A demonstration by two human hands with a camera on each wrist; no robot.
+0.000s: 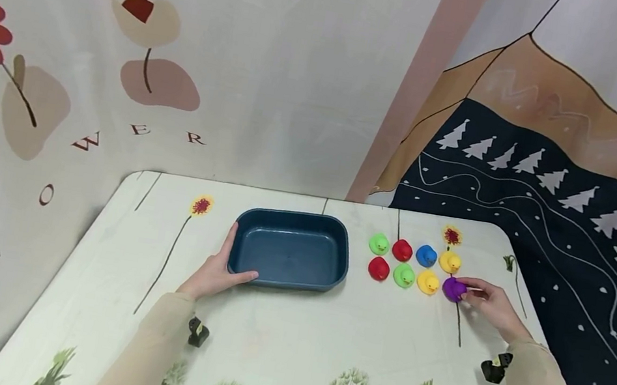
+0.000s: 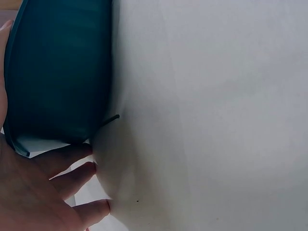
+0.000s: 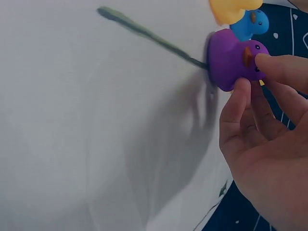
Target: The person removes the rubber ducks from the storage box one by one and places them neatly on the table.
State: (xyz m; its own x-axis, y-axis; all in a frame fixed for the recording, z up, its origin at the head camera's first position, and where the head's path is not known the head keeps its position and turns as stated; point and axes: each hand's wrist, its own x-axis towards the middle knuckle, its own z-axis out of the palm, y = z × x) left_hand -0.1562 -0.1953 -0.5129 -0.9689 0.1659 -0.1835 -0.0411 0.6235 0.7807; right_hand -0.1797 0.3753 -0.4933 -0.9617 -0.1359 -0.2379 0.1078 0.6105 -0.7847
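A dark blue rectangular plastic basin [image 1: 285, 280] stands at the middle of the table's far part. My left hand [image 1: 219, 273] rests against its left front corner, fingers spread along the left side and thumb across the front rim. In the left wrist view, several of that hand's fingers [image 2: 72, 185] stretch out straight beside the basin [image 2: 60, 72]. Right of the basin, my right hand [image 1: 491, 305] pinches a purple rubber duck [image 1: 453, 289] between thumb and fingertips. The right wrist view shows the purple duck [image 3: 228, 60] close against the tablecloth, its beak toward the hand.
Two rows of rubber ducks lie left of the purple one: a green duck [image 1: 379, 244], red duck [image 1: 402, 250], blue duck [image 1: 426, 256] and yellow duck [image 1: 449, 262] behind, several more in front. A printed cloth covers the table [image 1: 287, 341]; curtains [image 1: 300, 86] hang behind.
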